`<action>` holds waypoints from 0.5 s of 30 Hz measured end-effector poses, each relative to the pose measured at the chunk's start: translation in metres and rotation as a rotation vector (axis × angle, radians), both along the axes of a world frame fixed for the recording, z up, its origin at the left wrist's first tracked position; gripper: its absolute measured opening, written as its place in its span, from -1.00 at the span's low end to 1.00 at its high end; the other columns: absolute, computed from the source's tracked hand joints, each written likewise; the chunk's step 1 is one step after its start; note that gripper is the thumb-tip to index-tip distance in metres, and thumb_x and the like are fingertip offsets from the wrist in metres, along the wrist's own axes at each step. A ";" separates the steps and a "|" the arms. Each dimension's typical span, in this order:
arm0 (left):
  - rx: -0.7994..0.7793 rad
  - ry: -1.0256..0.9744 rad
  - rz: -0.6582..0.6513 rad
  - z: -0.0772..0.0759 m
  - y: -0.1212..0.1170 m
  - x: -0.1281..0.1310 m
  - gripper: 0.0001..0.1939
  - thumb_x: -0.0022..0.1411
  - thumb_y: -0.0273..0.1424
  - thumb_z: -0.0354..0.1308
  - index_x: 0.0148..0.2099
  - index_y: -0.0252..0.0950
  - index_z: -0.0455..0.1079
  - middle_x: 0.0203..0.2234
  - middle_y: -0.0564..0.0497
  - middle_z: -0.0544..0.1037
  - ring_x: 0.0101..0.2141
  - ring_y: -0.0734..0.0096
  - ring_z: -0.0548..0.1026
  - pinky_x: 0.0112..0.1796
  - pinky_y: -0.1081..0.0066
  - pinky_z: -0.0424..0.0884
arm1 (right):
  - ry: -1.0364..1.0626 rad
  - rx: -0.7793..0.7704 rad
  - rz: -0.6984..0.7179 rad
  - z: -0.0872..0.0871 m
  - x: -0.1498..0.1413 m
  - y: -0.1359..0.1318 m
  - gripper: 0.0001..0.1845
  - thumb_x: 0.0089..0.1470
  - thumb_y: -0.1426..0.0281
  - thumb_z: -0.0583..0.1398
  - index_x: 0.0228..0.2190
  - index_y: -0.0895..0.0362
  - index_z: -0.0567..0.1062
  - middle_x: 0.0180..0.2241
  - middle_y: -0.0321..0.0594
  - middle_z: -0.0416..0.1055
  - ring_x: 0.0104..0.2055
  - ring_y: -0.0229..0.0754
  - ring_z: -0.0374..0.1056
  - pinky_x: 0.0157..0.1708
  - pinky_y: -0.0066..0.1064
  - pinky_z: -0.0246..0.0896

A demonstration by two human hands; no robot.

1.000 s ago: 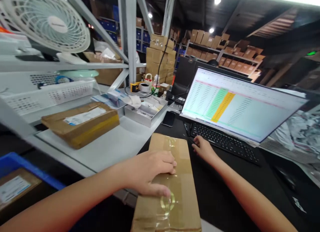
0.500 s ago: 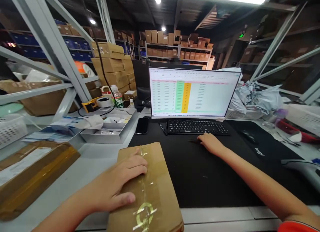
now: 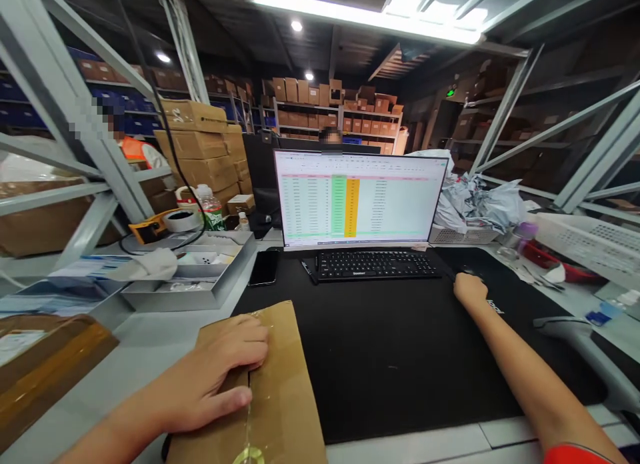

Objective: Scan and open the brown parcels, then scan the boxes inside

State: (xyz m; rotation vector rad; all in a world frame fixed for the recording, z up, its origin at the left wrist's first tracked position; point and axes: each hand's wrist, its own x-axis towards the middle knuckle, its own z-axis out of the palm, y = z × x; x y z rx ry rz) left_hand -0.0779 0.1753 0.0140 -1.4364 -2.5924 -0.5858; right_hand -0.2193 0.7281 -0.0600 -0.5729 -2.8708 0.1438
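Note:
Under my left hand (image 3: 220, 367) lies a taped cardboard box (image 3: 285, 384), at the near edge of the desk. The palm rests on its top, fingers stretched out and thumb apart. My right hand (image 3: 471, 291) is closed, low over the mat beside the black mouse (image 3: 481, 273), which it partly covers. A thin dark tip shows at its left side; what it belongs to I cannot make out. Left of that hand is a black keyboard (image 3: 377, 264), below a monitor (image 3: 390, 197) showing a spreadsheet with green and orange columns.
A phone (image 3: 263, 267) and a pen (image 3: 309, 271) lie left of the keyboard. Grey trays (image 3: 220, 287) and another taped box (image 3: 55, 377) stand at the left. On the right are a handheld scanner (image 3: 590, 351) and a white basket (image 3: 590, 241). A person in orange (image 3: 137, 151) is behind the rack.
My right hand has moved right, from below the keyboard to beside the mouse. My left hand stays on the box. The camera view has tilted up and turned slightly right.

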 end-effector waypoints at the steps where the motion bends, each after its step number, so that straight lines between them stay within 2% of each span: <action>1: -0.002 -0.055 0.008 0.002 0.004 -0.001 -0.34 0.37 0.22 -0.36 -0.40 -0.22 0.15 -0.44 0.01 0.37 -0.39 0.29 0.32 -0.21 0.25 0.33 | 0.032 -0.013 0.076 0.009 -0.002 -0.018 -0.79 0.21 0.46 0.23 -0.15 0.33 0.55 -0.12 0.19 0.49 -0.02 0.11 0.43 -0.05 -0.03 0.38; 2: -0.003 -0.087 0.008 0.004 0.008 -0.002 -0.32 0.34 0.25 -0.37 -0.44 -0.23 0.09 -0.48 0.03 0.32 -0.42 0.31 0.28 -0.24 0.26 0.29 | 0.065 -0.029 0.175 0.018 -0.003 -0.042 -0.75 0.22 0.48 0.21 -0.10 0.35 0.55 -0.06 0.27 0.46 0.04 0.15 0.40 -0.01 -0.02 0.36; 3: 0.000 -0.098 0.005 0.005 0.011 -0.002 -0.31 0.34 0.25 -0.39 -0.46 -0.23 0.05 -0.50 0.04 0.29 -0.43 0.32 0.26 -0.26 0.26 0.26 | 0.097 -0.044 0.291 0.028 0.000 -0.070 -0.69 0.24 0.46 0.18 -0.02 0.32 0.53 0.01 0.26 0.44 0.10 0.13 0.37 0.05 -0.04 0.33; 5: 0.000 -0.100 0.002 0.005 0.014 -0.003 -0.32 0.37 0.21 -0.42 -0.49 -0.23 0.04 -0.52 0.03 0.29 -0.43 0.31 0.25 -0.26 0.25 0.21 | 0.165 -0.118 0.643 0.047 0.015 -0.136 -0.61 0.32 0.38 0.12 0.13 0.15 0.46 0.13 0.04 0.40 0.17 -0.04 0.33 0.15 -0.18 0.28; 6: -0.001 -0.103 0.004 0.005 0.015 -0.003 -0.32 0.39 0.18 -0.43 -0.50 -0.23 0.04 -0.53 0.03 0.29 -0.42 0.30 0.25 -0.26 0.24 0.19 | 0.187 -0.178 0.863 0.054 0.028 -0.171 -0.62 0.35 0.33 0.10 0.15 0.04 0.44 0.16 -0.10 0.40 0.18 -0.14 0.31 0.18 -0.26 0.26; 8: 0.019 -0.101 0.025 0.004 0.013 -0.001 -0.33 0.42 0.13 -0.43 -0.51 -0.24 0.07 -0.54 0.02 0.31 -0.42 0.29 0.26 -0.26 0.23 0.17 | 0.176 -0.418 1.487 0.063 0.059 -0.235 -0.66 0.36 0.29 0.09 0.09 0.04 0.48 0.14 -0.13 0.41 0.19 -0.16 0.31 0.21 -0.26 0.22; 10: 0.072 -0.084 0.050 0.003 0.007 0.003 -0.34 0.43 0.10 -0.41 -0.50 -0.24 0.11 -0.54 0.01 0.33 -0.42 0.29 0.28 -0.26 0.23 0.17 | 0.148 -0.532 1.851 0.064 0.085 -0.285 -0.68 0.36 0.31 0.08 0.04 0.10 0.49 0.10 -0.08 0.43 0.16 -0.13 0.32 0.21 -0.21 0.20; 12: 0.159 -0.035 0.067 0.001 -0.001 0.009 -0.35 0.45 0.05 -0.39 -0.49 -0.24 0.17 -0.54 0.00 0.35 -0.42 0.30 0.30 -0.28 0.23 0.18 | 0.137 -0.551 1.985 0.063 0.098 -0.316 -0.67 0.33 0.38 0.04 0.03 0.14 0.48 0.06 -0.04 0.44 0.14 -0.09 0.31 0.21 -0.14 0.17; 15: 0.319 0.066 0.109 -0.001 -0.013 0.019 -0.40 0.46 0.00 -0.32 -0.51 -0.23 0.18 -0.59 0.01 0.33 -0.47 0.32 0.28 -0.33 0.24 0.20 | 0.044 -0.532 2.006 0.061 0.097 -0.331 -0.61 0.28 0.47 0.00 0.06 0.13 0.45 0.09 -0.05 0.39 0.15 -0.06 0.26 0.22 -0.08 0.10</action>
